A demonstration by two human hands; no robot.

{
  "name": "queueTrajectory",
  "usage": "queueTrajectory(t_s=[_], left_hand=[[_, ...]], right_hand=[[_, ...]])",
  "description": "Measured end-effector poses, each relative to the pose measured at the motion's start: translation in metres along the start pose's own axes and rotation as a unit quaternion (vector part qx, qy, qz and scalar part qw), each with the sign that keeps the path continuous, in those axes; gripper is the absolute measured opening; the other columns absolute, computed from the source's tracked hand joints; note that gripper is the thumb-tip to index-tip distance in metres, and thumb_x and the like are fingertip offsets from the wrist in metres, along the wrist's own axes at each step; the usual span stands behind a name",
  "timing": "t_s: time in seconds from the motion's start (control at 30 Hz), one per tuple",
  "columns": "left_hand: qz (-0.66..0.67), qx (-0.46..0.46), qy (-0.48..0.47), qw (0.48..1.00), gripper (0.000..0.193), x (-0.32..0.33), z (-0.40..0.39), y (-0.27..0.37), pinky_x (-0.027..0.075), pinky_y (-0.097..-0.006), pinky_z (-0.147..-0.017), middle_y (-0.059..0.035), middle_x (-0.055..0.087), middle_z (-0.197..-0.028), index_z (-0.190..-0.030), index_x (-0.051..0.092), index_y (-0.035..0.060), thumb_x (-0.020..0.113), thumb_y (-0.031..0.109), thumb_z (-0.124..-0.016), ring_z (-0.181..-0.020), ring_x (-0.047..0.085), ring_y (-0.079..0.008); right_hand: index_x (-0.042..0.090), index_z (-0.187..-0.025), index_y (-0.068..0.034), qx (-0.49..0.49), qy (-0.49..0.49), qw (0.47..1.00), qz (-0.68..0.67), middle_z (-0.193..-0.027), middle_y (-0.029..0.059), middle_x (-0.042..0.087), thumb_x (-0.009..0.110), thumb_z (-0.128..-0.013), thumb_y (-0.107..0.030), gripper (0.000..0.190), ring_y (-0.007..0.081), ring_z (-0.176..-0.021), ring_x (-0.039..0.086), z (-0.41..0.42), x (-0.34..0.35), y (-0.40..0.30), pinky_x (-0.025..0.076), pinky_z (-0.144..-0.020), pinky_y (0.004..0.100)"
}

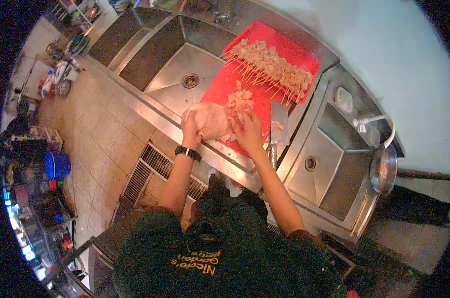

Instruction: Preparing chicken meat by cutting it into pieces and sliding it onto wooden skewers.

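My left hand (190,128), with a dark watch on its wrist, grips the side of a rounded pale-pink mass (212,121) that looks like raw chicken. Whether a clear bag wraps it, I cannot tell. Beside it, my right hand (248,130) has its fingers curled over raw meat pieces, partly hiding them. More cut raw meat (240,98) lies just beyond on a red cutting board (219,87). A cleaver (279,126) rests flat at the board's right side, a scrap of meat on its blade and its handle towards me.
Behind the board, a red tray (262,31) holds several rows of skewered raw meat (271,65). Steel sink basins lie left (173,70) and right (314,160). A metal bowl (384,169) and loose skewers (360,212) are at the right edge. A floor grate (156,160) runs below.
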State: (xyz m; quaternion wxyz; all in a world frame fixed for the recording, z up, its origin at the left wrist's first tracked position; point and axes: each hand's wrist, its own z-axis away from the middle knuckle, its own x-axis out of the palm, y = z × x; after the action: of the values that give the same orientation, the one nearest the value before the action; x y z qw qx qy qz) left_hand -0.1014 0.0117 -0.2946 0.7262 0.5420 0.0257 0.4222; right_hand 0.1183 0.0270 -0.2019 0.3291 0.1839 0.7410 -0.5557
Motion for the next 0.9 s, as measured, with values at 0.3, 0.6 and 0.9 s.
queueTrajectory(t_s=[0.3,0.6,0.9], left_hand=[[-0.062,0.029,0.013,0.998,0.030,0.005,0.023,0.030,0.048,-0.0308,-0.086,-0.0073,0.056,-0.108,-0.114,0.054,0.0021,0.057,0.016,-0.087,-0.100,0.055,-0.0174],[-0.413,0.190,-0.094,0.886,0.044,0.012,0.030,0.075,0.047,-0.0370,-0.091,-0.0153,0.062,-0.110,-0.120,0.052,0.0047,0.065,0.011,-0.079,-0.104,0.059,-0.0293],[-0.467,0.235,-0.178,0.834,0.049,-0.007,0.012,0.069,0.049,-0.0399,-0.086,-0.0170,0.063,-0.107,-0.117,0.053,0.0058,0.073,0.018,-0.075,-0.100,0.061,-0.0343]], right_hand=[[0.034,-0.148,-0.024,-0.081,0.019,0.973,0.216,-0.153,0.0244,0.022,0.058,-0.089,-0.049,0.069,0.0494,-0.138,0.023,-0.043,0.034,0.059,0.022,-0.111,0.0582],[0.057,-0.124,-0.007,0.063,-0.007,0.992,-0.107,-0.125,0.0181,0.056,0.060,-0.088,-0.027,0.041,0.0373,-0.110,0.052,-0.105,0.037,0.049,0.044,-0.095,0.0443],[0.062,-0.116,-0.007,-0.158,0.119,0.956,0.218,-0.118,0.0198,0.058,0.060,-0.087,-0.013,0.029,0.0373,-0.103,0.056,-0.061,0.035,0.020,0.047,-0.091,0.0419]])
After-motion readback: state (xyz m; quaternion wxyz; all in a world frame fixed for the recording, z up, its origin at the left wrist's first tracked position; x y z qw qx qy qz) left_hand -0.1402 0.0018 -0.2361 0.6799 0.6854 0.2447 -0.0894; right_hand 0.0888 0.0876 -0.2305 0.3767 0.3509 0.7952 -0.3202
